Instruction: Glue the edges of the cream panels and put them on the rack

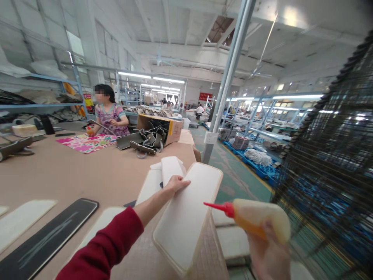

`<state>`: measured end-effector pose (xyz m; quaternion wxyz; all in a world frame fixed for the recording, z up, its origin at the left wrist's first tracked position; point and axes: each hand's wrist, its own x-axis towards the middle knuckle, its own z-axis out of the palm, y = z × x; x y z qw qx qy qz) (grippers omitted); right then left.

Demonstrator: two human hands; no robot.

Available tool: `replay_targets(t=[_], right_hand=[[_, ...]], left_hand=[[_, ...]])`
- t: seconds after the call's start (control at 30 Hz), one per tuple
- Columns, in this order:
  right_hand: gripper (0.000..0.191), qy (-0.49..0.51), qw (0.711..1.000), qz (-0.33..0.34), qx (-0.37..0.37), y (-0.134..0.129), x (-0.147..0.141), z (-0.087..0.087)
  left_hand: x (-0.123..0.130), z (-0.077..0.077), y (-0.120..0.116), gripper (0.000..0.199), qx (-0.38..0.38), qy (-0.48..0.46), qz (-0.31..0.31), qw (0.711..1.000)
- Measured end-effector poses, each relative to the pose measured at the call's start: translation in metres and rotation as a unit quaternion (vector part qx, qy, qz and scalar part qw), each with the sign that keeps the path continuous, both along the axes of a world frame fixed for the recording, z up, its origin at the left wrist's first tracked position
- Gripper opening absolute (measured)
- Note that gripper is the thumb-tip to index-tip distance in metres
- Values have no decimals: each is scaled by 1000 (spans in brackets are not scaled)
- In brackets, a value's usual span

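A white rounded panel [189,217] is tilted near the table's right edge, with my left hand [176,184] closed on its upper left edge, thumb on its face. My right hand [269,249] is wrapped round a squeeze bottle [262,217] of amber liquid. The bottle's red nozzle points left, close to the panel's right edge. More white panels [171,169] lie behind the held one. A black panel [52,241] with pale streaks on it rests at the lower left, between other white panels.
Across the brown table [101,175], a person [112,112] works at a floral cloth [87,143]. An open cardboard box [171,130] with dark bag pieces stands at the far edge. A metal post [218,97] rises beyond the table; dark mesh [332,155] hangs at right.
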<state>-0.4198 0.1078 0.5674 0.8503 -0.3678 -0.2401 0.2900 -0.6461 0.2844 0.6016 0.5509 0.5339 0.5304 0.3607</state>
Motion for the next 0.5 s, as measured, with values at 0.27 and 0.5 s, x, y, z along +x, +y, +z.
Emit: replay_targets(t=[0.27, 0.5], right_hand=[[62, -45, 996, -66, 28, 34, 15, 10], [67, -66, 993, -96, -2, 25, 25, -7]], left_hand=[[16, -3, -15, 42, -11, -42, -55, 998], [12, 6, -25, 21, -3, -92, -158, 983]])
